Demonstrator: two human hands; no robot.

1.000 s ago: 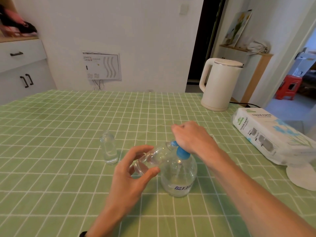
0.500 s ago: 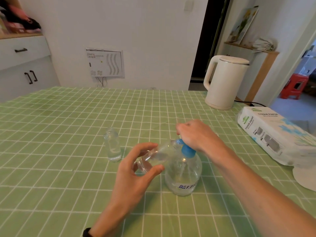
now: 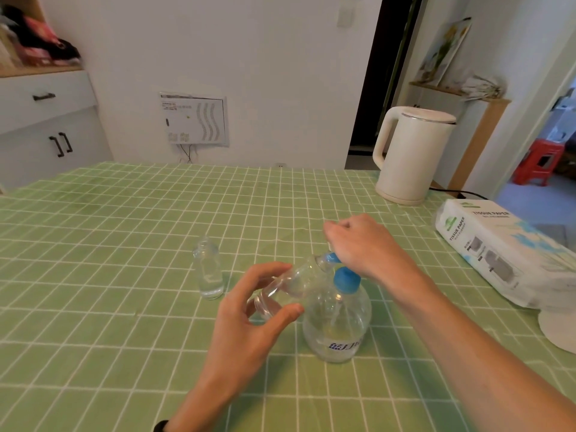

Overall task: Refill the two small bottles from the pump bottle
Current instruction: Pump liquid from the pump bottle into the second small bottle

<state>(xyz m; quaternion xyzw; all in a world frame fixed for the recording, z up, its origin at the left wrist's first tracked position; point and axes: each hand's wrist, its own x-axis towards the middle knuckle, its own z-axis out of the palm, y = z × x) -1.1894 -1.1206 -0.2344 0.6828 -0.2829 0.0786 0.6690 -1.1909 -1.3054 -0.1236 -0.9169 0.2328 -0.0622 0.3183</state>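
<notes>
While gripping a tilted bottle (image 3: 290, 285) between left hand (image 3: 249, 335) thumb and fingers, pressing pump (image 3: 345, 280) under curled right hand (image 3: 364, 247).

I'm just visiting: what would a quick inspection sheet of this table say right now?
Surface: green checked tablecloth, lying flat.
Job's things: pump bottle upright; one small bottle tilted, mouth at the pump spout; second small bottle upright to its left, apart.
Clutter: kettle, tissue pack.
Hands: left hand grips the tilted bottle; right hand rests on the pump head.
Cables: black cord behind the kettle.
Surroundings: white cabinet, red stool.
</notes>
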